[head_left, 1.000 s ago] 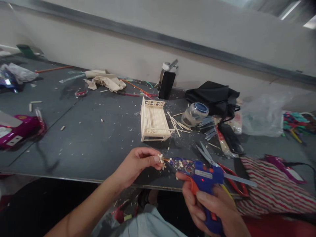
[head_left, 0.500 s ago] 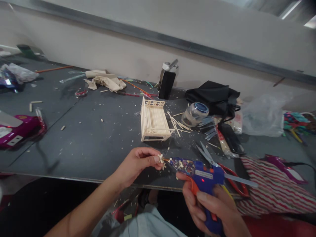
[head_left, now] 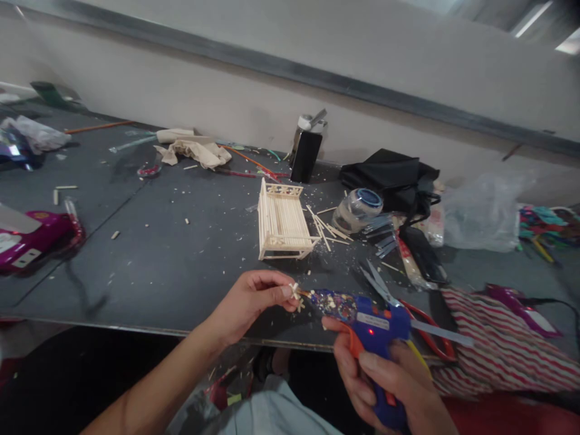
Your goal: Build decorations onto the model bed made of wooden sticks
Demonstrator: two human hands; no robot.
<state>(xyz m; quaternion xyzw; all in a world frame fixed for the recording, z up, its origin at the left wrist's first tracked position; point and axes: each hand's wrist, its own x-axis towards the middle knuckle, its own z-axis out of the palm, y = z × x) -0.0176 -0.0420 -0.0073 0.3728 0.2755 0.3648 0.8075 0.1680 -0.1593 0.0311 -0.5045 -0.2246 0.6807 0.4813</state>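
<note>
Near the table's front edge, my left hand (head_left: 260, 299) pinches a small pale wooden piece (head_left: 296, 293) between thumb and fingertips. My right hand (head_left: 385, 380) is wrapped round the handle of a blue glue gun (head_left: 378, 320), with a finger at its orange trigger. The gun's nozzle points left and meets the small piece; whether they touch is too small to tell. A clear glue stick (head_left: 441, 332) sticks out of the gun's back. Beyond my hands stands a miniature bed-like frame (head_left: 285, 220) made of thin pale sticks.
Loose sticks (head_left: 328, 228) and a blue-lidded jar (head_left: 357, 210) lie right of the frame. Red-handled scissors (head_left: 383, 287) rest beside the gun, near a striped cloth (head_left: 502, 344). A black phone (head_left: 423, 254), black bag (head_left: 389, 175) and bottle (head_left: 308, 145) are farther back.
My right hand and the glue gun have shifted very slightly left. My left hand keeps its pinch in the same place.
</note>
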